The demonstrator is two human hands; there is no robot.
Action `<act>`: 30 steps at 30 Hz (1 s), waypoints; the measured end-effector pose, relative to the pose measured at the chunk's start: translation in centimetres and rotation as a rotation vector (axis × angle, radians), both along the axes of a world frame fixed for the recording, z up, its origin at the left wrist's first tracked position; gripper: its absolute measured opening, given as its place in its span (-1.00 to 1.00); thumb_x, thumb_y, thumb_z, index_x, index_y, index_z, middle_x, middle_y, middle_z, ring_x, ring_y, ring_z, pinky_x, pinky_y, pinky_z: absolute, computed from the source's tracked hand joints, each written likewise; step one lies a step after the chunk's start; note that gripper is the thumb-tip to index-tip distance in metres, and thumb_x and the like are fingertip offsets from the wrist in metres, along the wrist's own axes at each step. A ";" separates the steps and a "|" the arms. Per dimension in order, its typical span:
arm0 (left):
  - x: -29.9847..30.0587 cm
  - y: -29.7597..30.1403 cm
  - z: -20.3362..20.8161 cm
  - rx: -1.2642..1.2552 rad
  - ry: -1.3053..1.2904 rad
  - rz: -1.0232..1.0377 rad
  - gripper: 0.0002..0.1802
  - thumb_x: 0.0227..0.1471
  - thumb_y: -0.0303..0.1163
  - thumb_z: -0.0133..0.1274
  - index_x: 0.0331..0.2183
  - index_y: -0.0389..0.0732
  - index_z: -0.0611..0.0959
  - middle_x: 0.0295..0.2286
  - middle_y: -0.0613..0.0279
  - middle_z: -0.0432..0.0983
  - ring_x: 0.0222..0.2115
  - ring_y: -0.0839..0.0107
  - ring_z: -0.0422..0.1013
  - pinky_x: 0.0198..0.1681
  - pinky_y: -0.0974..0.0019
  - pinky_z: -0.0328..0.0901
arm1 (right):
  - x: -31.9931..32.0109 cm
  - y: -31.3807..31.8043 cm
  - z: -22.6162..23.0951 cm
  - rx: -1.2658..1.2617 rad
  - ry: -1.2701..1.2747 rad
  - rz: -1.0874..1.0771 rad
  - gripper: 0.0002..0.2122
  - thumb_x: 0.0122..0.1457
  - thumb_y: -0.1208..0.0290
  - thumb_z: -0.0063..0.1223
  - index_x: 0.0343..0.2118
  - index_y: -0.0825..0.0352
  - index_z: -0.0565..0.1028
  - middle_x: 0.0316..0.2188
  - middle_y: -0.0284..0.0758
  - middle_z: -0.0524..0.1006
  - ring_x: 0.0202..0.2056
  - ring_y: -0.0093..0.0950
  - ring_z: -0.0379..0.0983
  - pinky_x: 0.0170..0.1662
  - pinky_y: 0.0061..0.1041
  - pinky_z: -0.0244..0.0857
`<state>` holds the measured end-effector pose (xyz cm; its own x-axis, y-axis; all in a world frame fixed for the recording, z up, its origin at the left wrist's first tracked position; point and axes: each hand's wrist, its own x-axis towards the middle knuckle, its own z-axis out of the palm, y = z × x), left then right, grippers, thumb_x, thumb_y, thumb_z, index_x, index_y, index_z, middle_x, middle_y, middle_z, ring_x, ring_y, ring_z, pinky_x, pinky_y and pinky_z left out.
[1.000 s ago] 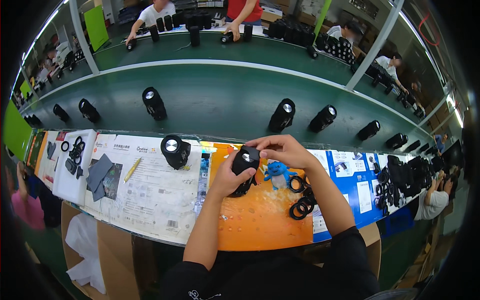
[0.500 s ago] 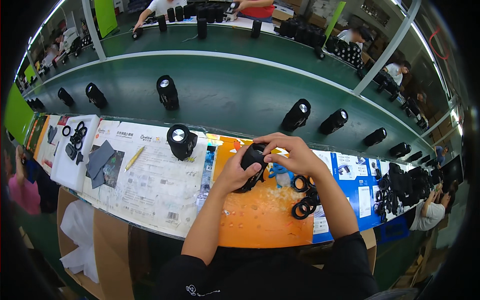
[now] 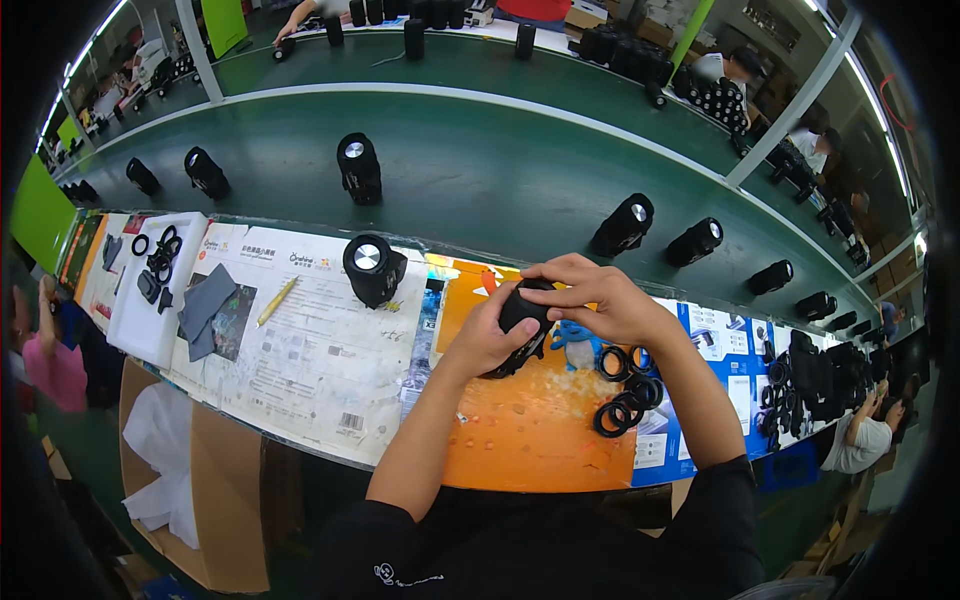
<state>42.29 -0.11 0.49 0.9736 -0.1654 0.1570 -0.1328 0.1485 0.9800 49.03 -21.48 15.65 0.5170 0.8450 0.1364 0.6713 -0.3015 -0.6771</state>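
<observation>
Above an orange sheet on the bench, I have a black cylindrical speaker (image 3: pixel 519 318) between both hands, tilted. My left hand (image 3: pixel 484 345) is wrapped round its left side, thumb against the body. Across the upper end lies my right hand (image 3: pixel 600 305), its fingers closed over the rim and hiding part of it. A small blue figure (image 3: pixel 576 345) lies just under the right hand. Several black rings (image 3: pixel 629 391) are heaped beside it. To the left another black speaker (image 3: pixel 374 270) stands upright with a silver disc on top.
A white foam tray (image 3: pixel 139 318) holds black rings and small parts. Next to it are a grey cloth (image 3: pixel 203 312) and a yellow pen (image 3: pixel 277 302). Beyond the bench runs a green conveyor (image 3: pixel 480 180) carrying several speakers. An open cardboard box (image 3: pixel 225 490) stands below at left. Other people work around.
My right hand's fingers have shifted over the speaker's upper end, covering more of it. Both hands stay on the speaker. The whole view has swung slightly.
</observation>
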 end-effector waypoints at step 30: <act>-0.3 -0.2 1.6 0.110 -0.019 0.039 -0.13 0.12 0.06 0.43 0.24 -0.34 0.54 -0.12 -0.14 0.70 -0.13 0.09 0.66 -0.04 0.16 0.52 | -0.7 -1.1 -0.8 0.014 -0.014 0.015 -0.41 0.17 0.68 0.37 0.26 0.00 0.70 0.35 -0.30 0.57 0.31 -0.14 0.43 0.35 -0.20 0.46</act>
<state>41.96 -0.32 2.10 0.9767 -0.1450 0.1582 -0.1548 0.0347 0.9873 48.30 -22.57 14.81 0.5019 0.8508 0.1555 0.6850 -0.2813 -0.6720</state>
